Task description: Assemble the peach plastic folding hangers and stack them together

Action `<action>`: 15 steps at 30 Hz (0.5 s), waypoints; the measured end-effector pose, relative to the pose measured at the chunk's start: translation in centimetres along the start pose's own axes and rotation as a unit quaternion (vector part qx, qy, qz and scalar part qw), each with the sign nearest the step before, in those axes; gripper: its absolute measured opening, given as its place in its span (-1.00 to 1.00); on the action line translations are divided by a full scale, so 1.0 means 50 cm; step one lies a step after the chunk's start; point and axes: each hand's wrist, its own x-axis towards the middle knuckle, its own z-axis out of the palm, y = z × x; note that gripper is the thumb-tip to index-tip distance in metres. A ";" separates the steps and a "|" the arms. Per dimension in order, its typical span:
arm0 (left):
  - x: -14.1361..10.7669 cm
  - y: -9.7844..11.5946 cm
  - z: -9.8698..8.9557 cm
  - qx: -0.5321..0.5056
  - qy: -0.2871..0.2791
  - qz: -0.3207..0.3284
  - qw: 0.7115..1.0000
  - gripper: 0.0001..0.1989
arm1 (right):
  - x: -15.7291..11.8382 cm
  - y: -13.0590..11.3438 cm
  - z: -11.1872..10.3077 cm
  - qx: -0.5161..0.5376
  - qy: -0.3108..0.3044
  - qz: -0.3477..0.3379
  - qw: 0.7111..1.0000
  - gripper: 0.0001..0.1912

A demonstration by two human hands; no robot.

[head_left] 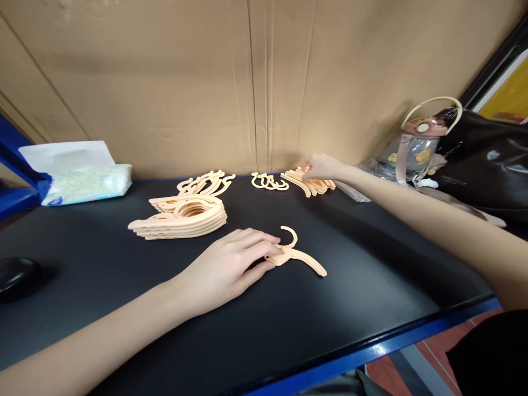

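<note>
My left hand [237,258] is closed on the end of a partly assembled cream plastic folding hanger [307,258], pressing it to the table. The hanger's hook curves up and one arm points right; its other end is under my fingers. At the back, my right hand [324,166] reaches into a pile of loose hanger arms [311,184], its fingertips pinched on one of them. Just left of that pile lie several loose hooks [270,181]. A neat stack of folded hangers [185,220] sits beyond my left hand, with more curved hanger pieces [206,182] behind it.
A pack of tissues [88,179] lies at the back left, and a black computer mouse [18,275] at the left edge. Clear plastic bags [357,190], a water bottle [418,146] and a black bag [487,159] crowd the right. A cardboard wall [185,88] closes off the back.
</note>
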 end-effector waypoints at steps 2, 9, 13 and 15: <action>0.000 0.000 0.000 -0.003 -0.003 -0.003 1.000 -0.80 | -0.008 -0.005 -0.003 0.010 0.002 -0.006 1.000 -0.64; -0.002 0.001 0.002 -0.005 -0.002 -0.010 1.000 -0.81 | -0.083 -0.059 -0.020 0.044 0.006 -0.088 0.995 -0.68; -0.002 0.000 0.003 -0.004 -0.004 -0.010 1.000 -0.82 | -0.123 -0.095 -0.013 0.082 -0.032 -0.169 0.982 -0.76; -0.002 -0.001 0.003 -0.003 -0.006 -0.009 1.000 -0.82 | -0.131 -0.104 -0.007 0.120 -0.055 -0.195 0.972 -0.79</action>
